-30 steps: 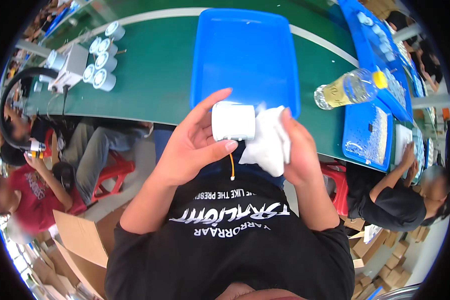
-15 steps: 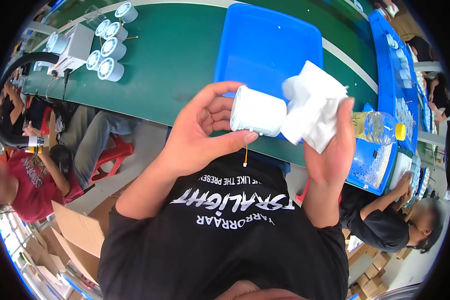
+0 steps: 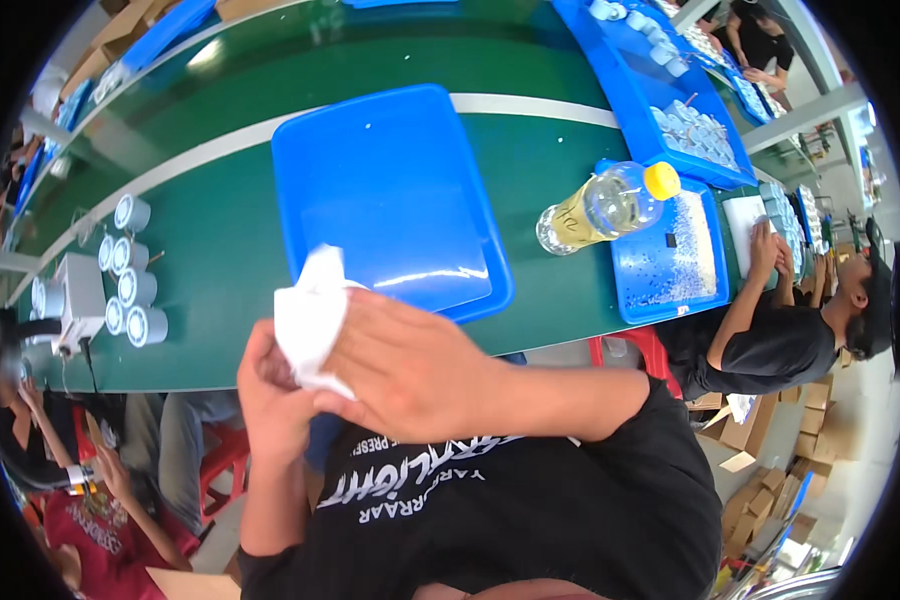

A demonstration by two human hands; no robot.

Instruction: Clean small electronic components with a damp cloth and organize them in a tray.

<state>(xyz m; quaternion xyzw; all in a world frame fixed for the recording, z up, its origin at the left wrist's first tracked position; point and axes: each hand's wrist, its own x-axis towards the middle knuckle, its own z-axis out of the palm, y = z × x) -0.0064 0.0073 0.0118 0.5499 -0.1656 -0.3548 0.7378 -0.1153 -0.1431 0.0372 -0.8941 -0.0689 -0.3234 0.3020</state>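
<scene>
Workshop interior with a green worktop [image 3: 210, 230], crossed by a pale curved stripe [image 3: 530, 105]. At near centre, before the worktop's near edge: white cylindrical cup, hidden from view, presumably between the left hand [image 3: 267, 400] and a crumpled white cloth [image 3: 312, 325]. Left fingers curled inward, with their hold on the cup impossible to tell. Right hand [image 3: 410, 365] laid across from the right, fingers bunched over the cloth and pressing it toward the left hand. Changed within the last half second: from cup in plain sight, with cloth to its right, to cloth and both hands gathered together, farther left. To be judged as cloth now worked against the cup, with the state of the cup's surface not assessable. Just beyond the hands, large blue tray [image 3: 380, 200]; to its right, clear bottle [image 3: 600, 210] with a yellow cap, then shallow blue tray [image 3: 625, 275] of small white pieces. At far right, long blue bin [image 3: 635, 115] of pale cups. At left, cluster of white cups [image 3: 135, 288] beside a white box [image 3: 78, 300]. Outermost, co-worker in black [image 3: 770, 330] at right and co-worker in dark red [image 3: 100, 540] at near left.
</scene>
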